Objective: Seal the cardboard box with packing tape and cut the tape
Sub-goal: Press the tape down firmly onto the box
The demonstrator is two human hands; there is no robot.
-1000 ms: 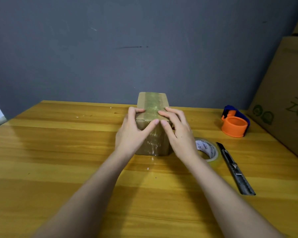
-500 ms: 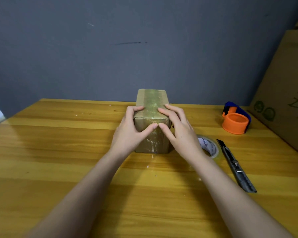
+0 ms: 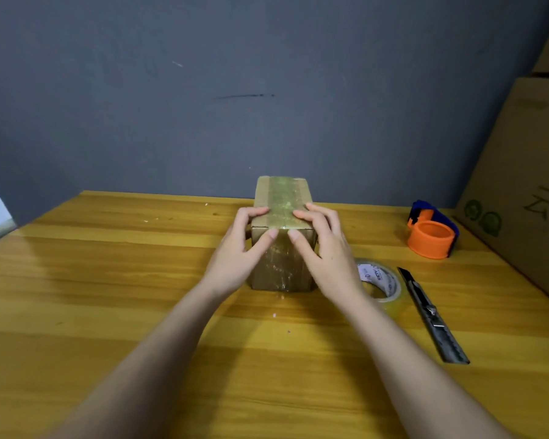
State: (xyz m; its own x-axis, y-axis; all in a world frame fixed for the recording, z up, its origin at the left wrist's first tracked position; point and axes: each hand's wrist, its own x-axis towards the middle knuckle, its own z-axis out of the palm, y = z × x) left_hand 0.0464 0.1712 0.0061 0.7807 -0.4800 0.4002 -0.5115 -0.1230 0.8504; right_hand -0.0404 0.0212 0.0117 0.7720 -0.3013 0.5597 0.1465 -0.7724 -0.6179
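Behind everything, a grey wall (image 3: 203, 106) fills the upper frame, with large cardboard cartons (image 3: 526, 185) stacked at the right edge. Below, the wooden table (image 3: 108, 312) spans the lower frame. At its centre stands the small cardboard box (image 3: 281, 201), a strip of packing tape (image 3: 282, 193) along its top and down its near face. Both forearms reach in from the bottom: the left hand (image 3: 235, 258) and right hand (image 3: 327, 251) clasp the near top edge, fingers curled over it, thumbs pressing the taped front. At centre right lie a tape roll (image 3: 381, 280), a utility knife (image 3: 431, 315) and an orange dispenser (image 3: 431, 232).
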